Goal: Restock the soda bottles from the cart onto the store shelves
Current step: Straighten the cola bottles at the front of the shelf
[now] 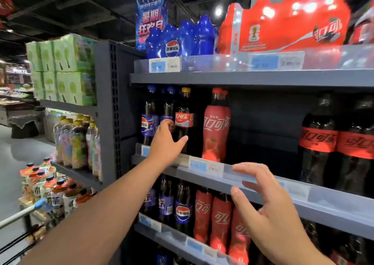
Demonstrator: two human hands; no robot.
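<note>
- The left hand (168,143) reaches to the middle shelf (263,185). Its fingers are straight and the thumb is spread, and it grasps nothing.
- Its fingertips lie in front of a Pepsi bottle (148,121), and the thumb lies in front of the yellow-capped Coca-Cola bottle (183,119). I cannot tell if it really touches them.
- This yellow-capped bottle stands upright on the middle shelf, between the blue-capped Pepsi bottles on its left and a red Coca-Cola bottle (215,131) on its right.
- The right hand (269,208) is released, with loose and spread fingers. It holds nothing and hangs near the clear front rail of the middle shelf.
- To the right of the red bottle there is a dark gap, and then large black Coca-Cola bottles (319,143) with red labels.
- On the top shelf (242,78) lie a blue Pepsi pack (182,40) and a red Coca-Cola pack (283,26).
- On the lower shelf (178,236) stand more Pepsi bottles (183,210) and red bottles (220,218).
- The cart handle (16,217) shows at the bottom left, well apart from both hands.
- Further left, a side shelf carries tea bottles (74,143), with green cartons (62,68) above.
</note>
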